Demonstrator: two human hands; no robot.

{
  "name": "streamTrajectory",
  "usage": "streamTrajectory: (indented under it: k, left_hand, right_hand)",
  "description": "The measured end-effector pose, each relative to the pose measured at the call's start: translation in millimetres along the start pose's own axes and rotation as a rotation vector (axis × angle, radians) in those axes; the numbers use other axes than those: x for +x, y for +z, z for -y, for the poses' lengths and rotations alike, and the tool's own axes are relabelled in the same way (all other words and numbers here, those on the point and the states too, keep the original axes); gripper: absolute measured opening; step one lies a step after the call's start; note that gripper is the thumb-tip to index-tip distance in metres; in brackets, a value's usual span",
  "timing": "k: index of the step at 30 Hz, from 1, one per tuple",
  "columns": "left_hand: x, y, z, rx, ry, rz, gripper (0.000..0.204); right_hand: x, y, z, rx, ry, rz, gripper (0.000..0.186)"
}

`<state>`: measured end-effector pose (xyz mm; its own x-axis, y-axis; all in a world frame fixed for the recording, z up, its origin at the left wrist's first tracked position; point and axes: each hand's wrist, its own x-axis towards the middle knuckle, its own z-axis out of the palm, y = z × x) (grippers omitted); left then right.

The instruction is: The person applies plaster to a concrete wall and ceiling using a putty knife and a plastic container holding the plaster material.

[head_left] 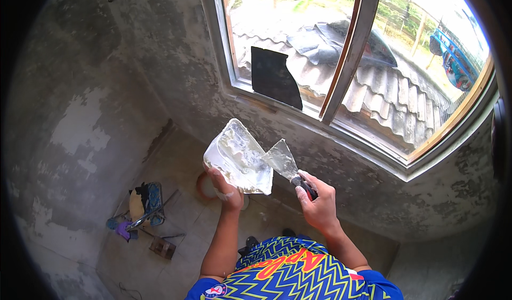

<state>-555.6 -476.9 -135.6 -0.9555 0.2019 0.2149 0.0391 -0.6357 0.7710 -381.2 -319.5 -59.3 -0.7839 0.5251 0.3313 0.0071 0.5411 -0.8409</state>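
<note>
My left hand (225,189) is closed around the lower left side of a white plastic tub (213,153), which is tilted so its mouth faces up and to the right. White putty (242,156) coats the tub's inner walls. In my right hand (319,201) is a putty knife (282,158) with a dark, partly red handle. Its wide blade, smeared with white, points up and left, and one corner meets or overlaps the tub's right rim. White smears also mark my fingers.
Ahead is a window (330,86) with a wooden frame and a black sheet (273,76) at its lower left; corrugated roofing (392,100) lies outside. Patchy grey walls (90,113) stand around. On the tiled floor at left are a folding chair (152,206) and a small wooden block (162,248).
</note>
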Motion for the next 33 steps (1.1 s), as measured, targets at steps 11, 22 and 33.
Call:
streamTrajectory:
  k: [11, 22, 33]
  left_hand:
    - [-7.7, -3.9, 2.5, -0.02, -0.023, 0.013, 0.09]
    - [-6.9, -27.7, -6.5, 0.036, 0.013, -0.049, 0.089]
    - [-5.6, -58.0, -21.5, 0.105, 0.023, -0.013, 0.088]
  right_hand:
    - [1.3, 12.0, 4.7, 0.062, 0.029, -0.031, 0.039]
    - [1.5, 22.9, 11.8, 0.105, 0.046, 0.041, 0.04]
    - [1.1, 58.4, 27.2, 0.15, 0.15, 0.067, 0.038]
